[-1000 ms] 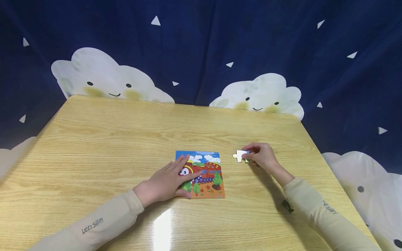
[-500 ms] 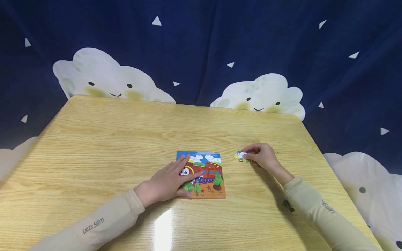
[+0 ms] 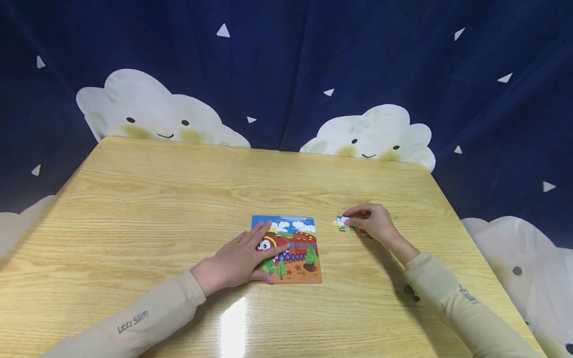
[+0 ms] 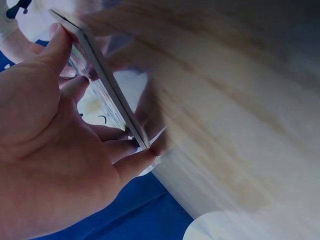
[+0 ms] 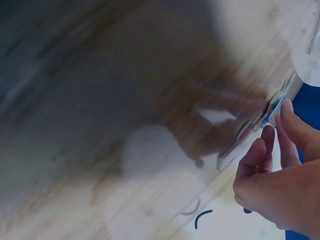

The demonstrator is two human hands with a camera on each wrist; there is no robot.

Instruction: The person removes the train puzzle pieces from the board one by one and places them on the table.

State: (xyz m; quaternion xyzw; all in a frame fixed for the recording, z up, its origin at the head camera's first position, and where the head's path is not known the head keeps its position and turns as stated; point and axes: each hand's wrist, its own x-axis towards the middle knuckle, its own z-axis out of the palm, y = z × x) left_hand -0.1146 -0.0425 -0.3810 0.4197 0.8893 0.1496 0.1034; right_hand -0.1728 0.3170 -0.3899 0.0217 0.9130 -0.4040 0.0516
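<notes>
My left hand (image 3: 237, 257) rests with spread, straight fingers on the left part of a flat square jigsaw puzzle (image 3: 299, 258) with a red train, clouds and trees. In the left wrist view its thumb and fingers lie along the puzzle's edge (image 4: 112, 87). To the right, my right hand (image 3: 376, 223) pinches a small jigsaw piece (image 3: 341, 222) showing white, blue and green, at the table. More coloured jigsaw surface shows under its fingers, partly hidden. The right wrist view shows the thumb and fingertips of the right hand (image 5: 280, 175) at low jigsaw pieces (image 5: 250, 127).
Both hands work over a glossy wooden table (image 3: 179, 189). A small dark object (image 3: 411, 293) lies on it, partly hidden by the right sleeve. Behind the table hangs a dark blue curtain (image 3: 277, 64) with cloud figures.
The jigsaw piece at my right fingertips was tilted and glared white; it now shows its coloured print and seems flatter. My left hand has stayed on the puzzle.
</notes>
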